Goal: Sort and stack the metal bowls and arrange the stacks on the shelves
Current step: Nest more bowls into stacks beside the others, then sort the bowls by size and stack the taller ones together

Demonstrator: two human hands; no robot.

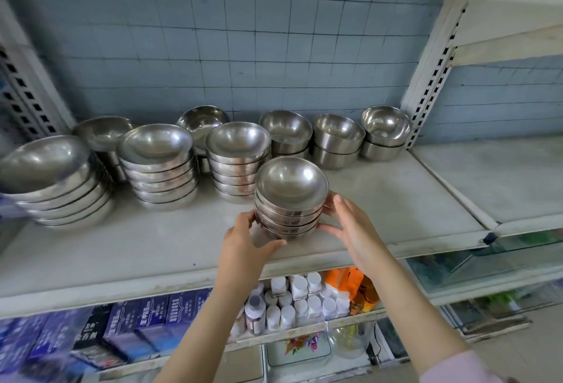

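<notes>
Both hands (243,242) (350,224) around bowl stack (289,196)

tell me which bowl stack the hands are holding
The shiny metal bowl stack standing alone, forward on the white shelf; left hand and right hand cup its sides.

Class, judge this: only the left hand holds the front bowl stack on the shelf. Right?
Not quite. The head view shows both the left hand and the right hand holding the front bowl stack on the shelf, one at each side.
</notes>
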